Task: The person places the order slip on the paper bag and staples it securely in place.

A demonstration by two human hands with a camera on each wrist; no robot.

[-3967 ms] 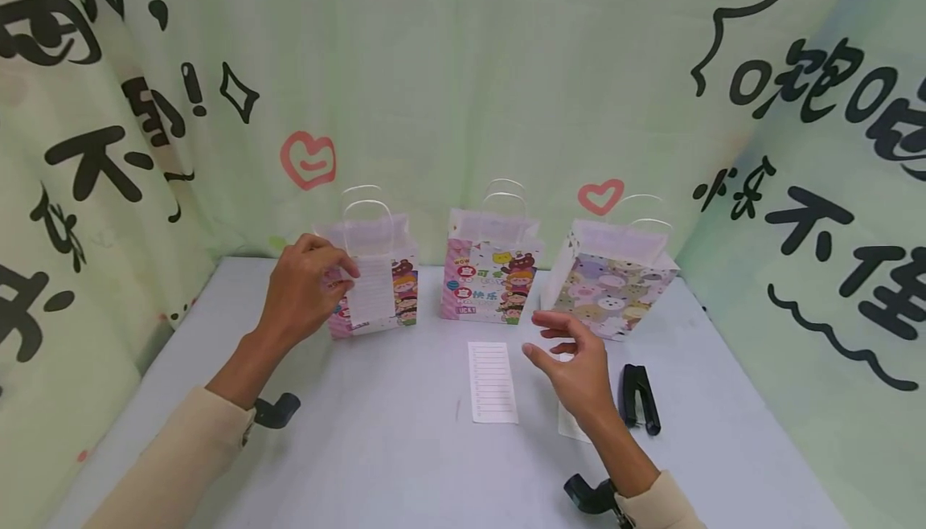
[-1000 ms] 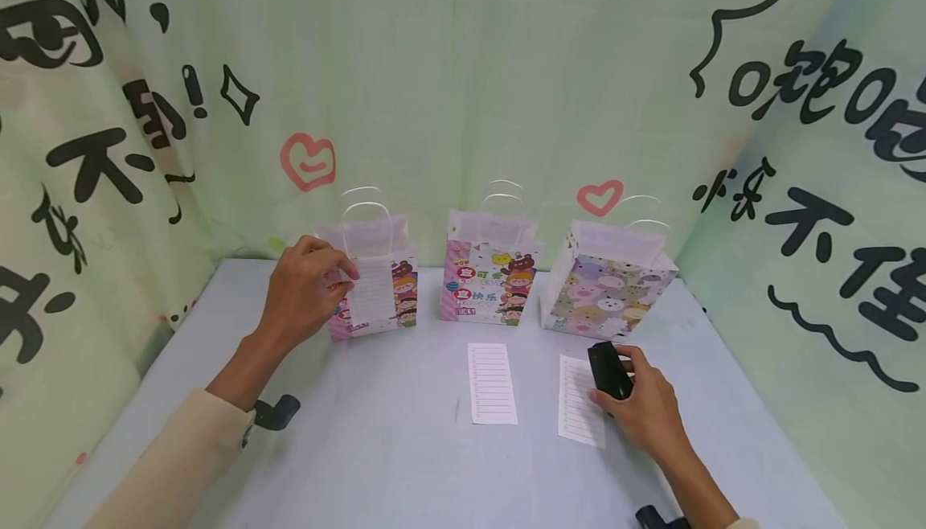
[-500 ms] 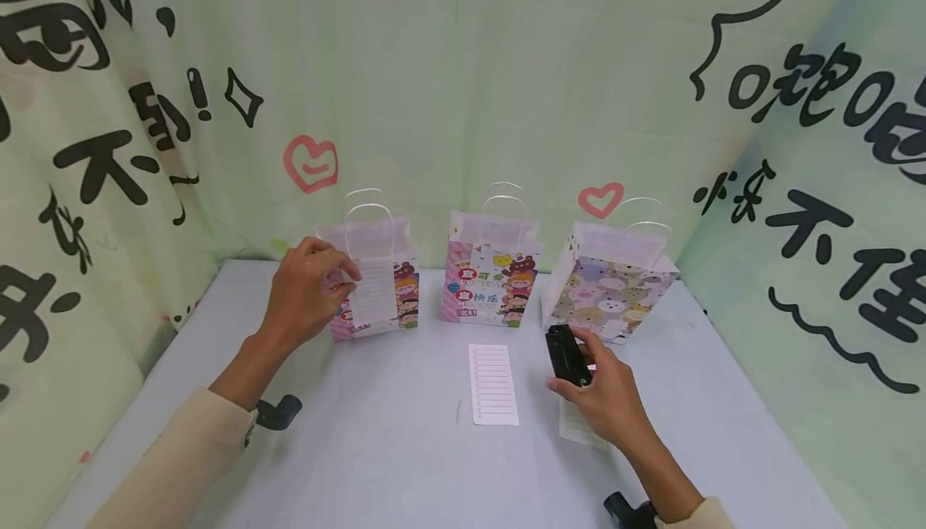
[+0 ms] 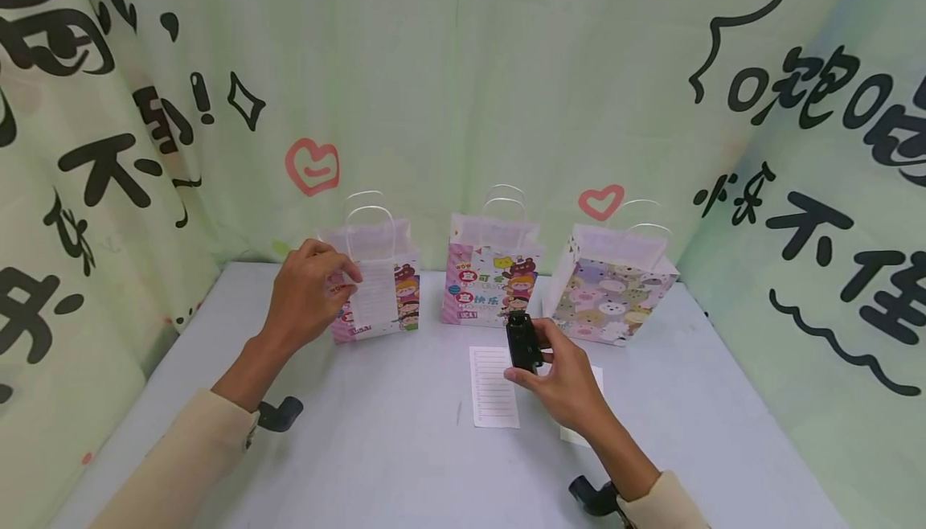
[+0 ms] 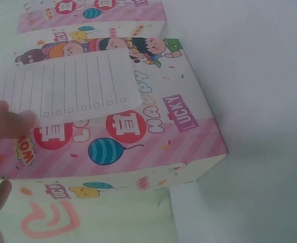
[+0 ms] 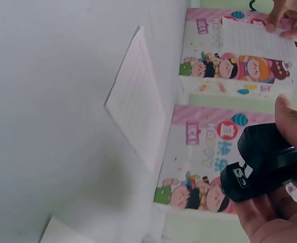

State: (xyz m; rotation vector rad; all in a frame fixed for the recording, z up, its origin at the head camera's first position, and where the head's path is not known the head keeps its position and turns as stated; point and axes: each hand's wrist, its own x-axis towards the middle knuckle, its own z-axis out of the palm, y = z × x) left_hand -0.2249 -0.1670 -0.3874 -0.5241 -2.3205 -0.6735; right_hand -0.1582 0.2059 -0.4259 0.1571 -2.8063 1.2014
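My left hand (image 4: 307, 292) pinches a white lined paper slip (image 4: 374, 296) against the front of the left pink cartoon gift bag (image 4: 407, 296). In the left wrist view, the thumb lies on one end of the slip (image 5: 72, 86), over the bag's printed face; the fingers are mostly hidden. My right hand (image 4: 567, 384) grips a black stapler (image 4: 524, 342) between thumb and fingers, raised over the table in front of the middle pink gift bag (image 4: 470, 288). In the right wrist view the stapler (image 6: 262, 162) shows its nose end, apart from any paper.
A gift bag with a bear pattern (image 4: 611, 300) stands at the right. One lined slip (image 4: 494, 404) lies on the white table (image 4: 391, 449); another slip (image 4: 575, 436) is partly hidden under my right hand. A printed curtain (image 4: 448, 95) hangs behind.
My right hand was empty four seconds ago; it took the stapler from the table at the right and has moved left with it. My left hand keeps its place on slip and bag.
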